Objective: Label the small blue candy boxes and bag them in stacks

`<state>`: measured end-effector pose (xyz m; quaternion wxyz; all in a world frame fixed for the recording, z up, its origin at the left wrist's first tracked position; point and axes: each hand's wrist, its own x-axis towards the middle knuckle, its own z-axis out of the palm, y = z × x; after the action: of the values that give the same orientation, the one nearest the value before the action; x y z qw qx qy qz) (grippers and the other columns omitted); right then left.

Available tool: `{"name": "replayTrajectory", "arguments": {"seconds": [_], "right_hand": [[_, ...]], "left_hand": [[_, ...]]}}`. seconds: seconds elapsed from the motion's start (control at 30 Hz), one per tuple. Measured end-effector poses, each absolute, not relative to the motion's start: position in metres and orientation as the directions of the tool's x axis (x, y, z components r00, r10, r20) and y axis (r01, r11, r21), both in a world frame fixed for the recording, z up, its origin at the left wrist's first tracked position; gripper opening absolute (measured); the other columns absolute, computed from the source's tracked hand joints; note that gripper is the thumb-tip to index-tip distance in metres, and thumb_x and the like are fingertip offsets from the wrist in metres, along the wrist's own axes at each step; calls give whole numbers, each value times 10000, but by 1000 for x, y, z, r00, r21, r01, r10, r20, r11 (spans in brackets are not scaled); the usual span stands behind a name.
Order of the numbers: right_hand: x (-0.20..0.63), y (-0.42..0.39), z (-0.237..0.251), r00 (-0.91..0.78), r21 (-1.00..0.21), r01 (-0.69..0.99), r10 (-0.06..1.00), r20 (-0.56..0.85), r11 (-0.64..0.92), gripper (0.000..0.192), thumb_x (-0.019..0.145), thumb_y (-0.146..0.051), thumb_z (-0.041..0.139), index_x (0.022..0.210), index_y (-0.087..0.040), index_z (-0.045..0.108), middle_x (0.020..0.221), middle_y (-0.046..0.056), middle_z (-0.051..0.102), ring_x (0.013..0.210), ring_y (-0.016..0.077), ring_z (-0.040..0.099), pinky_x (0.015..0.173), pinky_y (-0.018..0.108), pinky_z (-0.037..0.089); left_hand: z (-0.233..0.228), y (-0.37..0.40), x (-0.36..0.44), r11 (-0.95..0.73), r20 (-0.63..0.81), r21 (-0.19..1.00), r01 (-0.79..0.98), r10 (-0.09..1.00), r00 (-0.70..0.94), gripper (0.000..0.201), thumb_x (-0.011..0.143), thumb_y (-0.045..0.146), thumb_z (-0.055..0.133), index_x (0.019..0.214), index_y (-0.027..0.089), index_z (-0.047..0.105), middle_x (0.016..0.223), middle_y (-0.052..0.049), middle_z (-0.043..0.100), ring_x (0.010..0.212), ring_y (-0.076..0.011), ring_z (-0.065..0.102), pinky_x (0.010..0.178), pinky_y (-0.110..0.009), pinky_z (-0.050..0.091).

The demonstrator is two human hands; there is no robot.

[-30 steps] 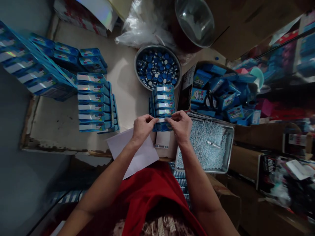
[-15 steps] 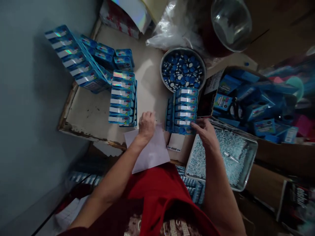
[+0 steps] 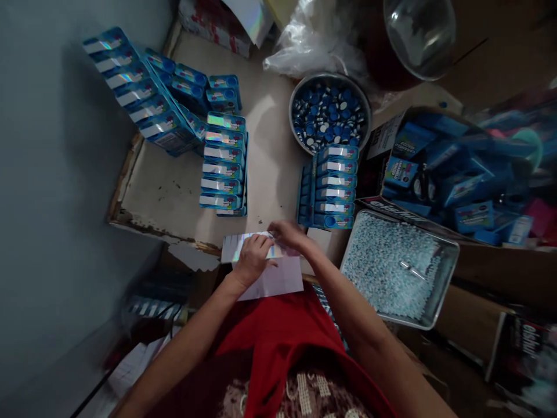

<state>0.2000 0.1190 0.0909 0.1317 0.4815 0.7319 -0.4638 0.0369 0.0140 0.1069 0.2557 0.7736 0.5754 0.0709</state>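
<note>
A white sheet [image 3: 281,280] lies at the table's near edge, with a holographic strip [image 3: 243,239] along its top. My left hand [image 3: 251,261] presses down on the sheet with curled fingers. My right hand [image 3: 290,235] reaches across from the right, and its fingertips pinch at the strip beside my left hand. Just beyond my hands stands a stack of blue boxes [image 3: 333,188] with white labels. A small white scale [image 3: 319,237] sits partly hidden behind my right hand.
A metal bowl of blue caps [image 3: 329,111] is behind the stack. A metal tray of pale blue pellets [image 3: 398,270] lies to the right, with a cardboard box of blue packs [image 3: 435,168] behind it. More rows of blue boxes [image 3: 223,168] stand at the left.
My right hand left the stack of blue boxes and came over to the sheet beside my left hand. The sheet's holographic strip now shows. The view shifted slightly.
</note>
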Motion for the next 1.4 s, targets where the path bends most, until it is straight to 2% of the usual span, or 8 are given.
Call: {"name": "replayTrajectory", "arguments": {"seconds": [0.1,0.33,0.47,0.6,0.9,1.17,1.27,1.4], "right_hand": [[208,120,86,-501,-568,818,598,-625,92,277,884,-182,616,1087,-269,783,1016,3,789,901,183,699,734,244,451],[190,95,93,-566,-410,810,741,-362,419,304,1008,-211,504,1148,-248,771,1104,84,780,1115,263,647,1160,489,295],[186,46,83,-583,-266,805,790,-190,530,507,1036,-138,346,1524,-159,482,1583,124,471,1453,295,403,1239,535,191],[194,11,81,-569,-242,814,808,-154,528,615,1001,-91,357,1612,-148,316,1674,92,320,1577,324,145,1257,633,65],[208,34,105,-453,-372,842,886,-97,390,465,1017,-211,476,1478,-242,528,1337,66,663,1363,259,438,1268,510,99],[204,50,106,-471,-318,855,869,-150,409,414,1038,-226,443,1432,-236,569,1147,96,690,1156,272,488,1189,511,179],[210,41,111,-487,-341,841,862,-142,419,322,1016,-199,482,1280,-240,662,1051,81,696,1104,265,512,1155,512,214],[219,28,135,-280,-497,852,946,-166,165,60,880,-262,682,922,-237,717,908,44,663,976,241,542,953,403,355]], "left_hand": [[99,33,22,-74,-185,577,814,958,218,548,798,398,809,1261,155,644,1275,-188,663,1210,-359,562,1038,-468,424],[39,64,-3,377,-551,758,533,806,214,227,854,338,610,873,182,774,855,-48,772,817,-216,675,764,-295,518],[26,65,-11,397,-563,769,501,792,236,248,765,362,627,797,161,768,773,-43,752,730,-194,642,692,-271,501],[27,66,-13,408,-565,779,477,787,249,265,734,391,615,757,165,751,720,-26,726,687,-179,620,672,-265,481],[56,86,2,314,-501,810,495,811,304,252,820,377,620,849,181,775,872,-42,787,815,-210,684,819,-303,506],[77,97,14,199,-556,651,732,783,281,274,894,335,606,1018,199,809,1039,-92,796,966,-266,710,827,-329,486],[77,102,13,266,-626,605,750,742,242,259,895,329,608,999,203,810,988,-76,797,902,-242,708,788,-310,485],[74,109,15,208,-595,583,785,768,239,236,885,299,625,994,201,809,970,-82,793,893,-244,705,782,-310,494]]}}
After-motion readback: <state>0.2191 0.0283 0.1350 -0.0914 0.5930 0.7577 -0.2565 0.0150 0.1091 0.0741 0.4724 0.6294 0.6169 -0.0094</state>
